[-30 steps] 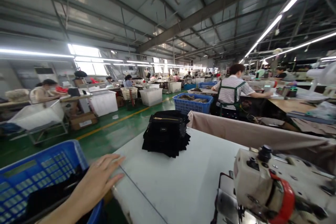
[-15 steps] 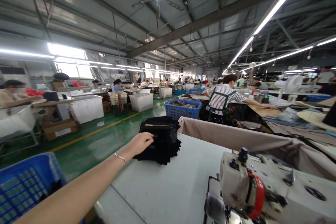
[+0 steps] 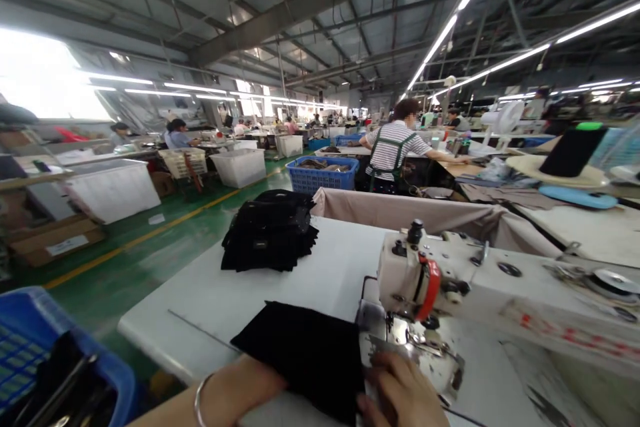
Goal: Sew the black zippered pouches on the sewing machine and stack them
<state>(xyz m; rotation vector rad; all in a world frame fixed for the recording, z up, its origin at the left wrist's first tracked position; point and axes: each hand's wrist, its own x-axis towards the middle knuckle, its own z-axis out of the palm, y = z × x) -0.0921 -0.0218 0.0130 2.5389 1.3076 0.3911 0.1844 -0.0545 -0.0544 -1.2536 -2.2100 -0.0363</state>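
Note:
A flat piece of black fabric [image 3: 310, 353] lies over the pale sewing table [image 3: 330, 260], close to the presser foot of the sewing machine [image 3: 415, 273]. My left hand [image 3: 255, 380], with a bracelet at the wrist, grips its near left edge, the fingertips hidden by the cloth. At its right edge is my right hand [image 3: 400, 387], slightly blurred, fingers bent and closed on the cloth beside the machine's metal plate. Behind, toward the table's far left, sits a stack of black fabric pieces [image 3: 270, 230], apart from both hands.
On the lower left stands a blue basket [image 3: 125, 373] with dark items inside. Beige cloth [image 3: 350, 203] lines the table's far side. A person in a striped top [image 3: 395, 150] works beyond it, near another blue basket [image 3: 320, 177]. A black thread cone [image 3: 573, 150] stands at right.
My left hand has left the stack and come back toward me, now holding a black fabric piece. My right hand has come into view at the machine. The view has turned right and down.

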